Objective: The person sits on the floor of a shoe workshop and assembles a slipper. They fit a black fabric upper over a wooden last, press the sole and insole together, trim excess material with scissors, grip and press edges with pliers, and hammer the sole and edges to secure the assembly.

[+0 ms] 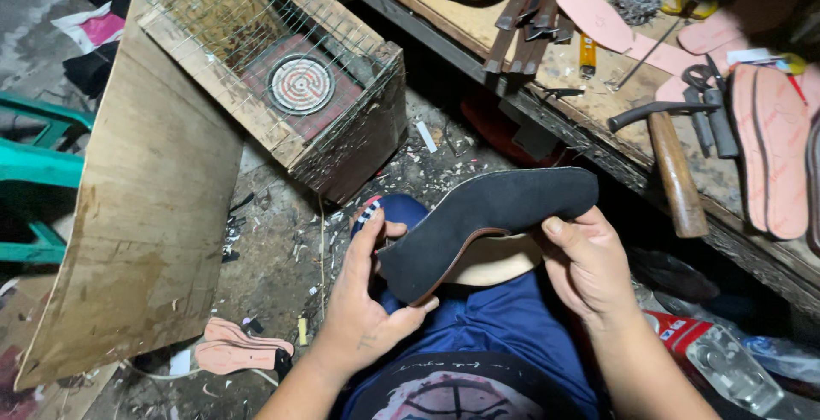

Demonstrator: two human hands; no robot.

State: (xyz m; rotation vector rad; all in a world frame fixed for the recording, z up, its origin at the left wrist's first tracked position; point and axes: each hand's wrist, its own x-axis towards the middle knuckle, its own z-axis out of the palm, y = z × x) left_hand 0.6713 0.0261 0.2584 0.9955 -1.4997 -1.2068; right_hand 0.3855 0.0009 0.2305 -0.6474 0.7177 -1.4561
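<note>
1. The left hand [363, 300] grips the narrow heel end of a black sole [487, 215], thumb pressed against the red-brown edge and fingers curled behind it.
2. The right hand [585, 262] pinches the sole's middle from the other side, thumb on the dark top face, fingers tucked underneath against a pale tan layer [500, 265] that shows below the black.
3. The sole sits over the person's lap, above blue shorts [504, 326], tilted so its broad toe end points up and right toward the counter [598, 142]. Its top face is matte black and fuzzy; a thin red-brown rim follows the curve at the waist.
4. Just right of the right forearm lies a red package [679, 335] with a white and blue label, next to a clear plastic bottle [726, 369].
5. On the counter, a hammer [675, 164] with a wooden handle hangs over the front edge. Beside it lie pink insoles [773, 147], scissors [705, 87] and dark leather straps [530, 10].
6. On the floor to the left stands a wooden box [342, 142] covered with wire mesh, with a round coil heater [300, 84] inside.
7. A large brown board [145, 215] leans beside the box; pink cut pieces [235, 347] lie by its lower corner, among scraps on the floor [273, 258].
8. A pink and white wrapper [90, 27] lies at the top left, above a teal chair [34, 164].
</note>
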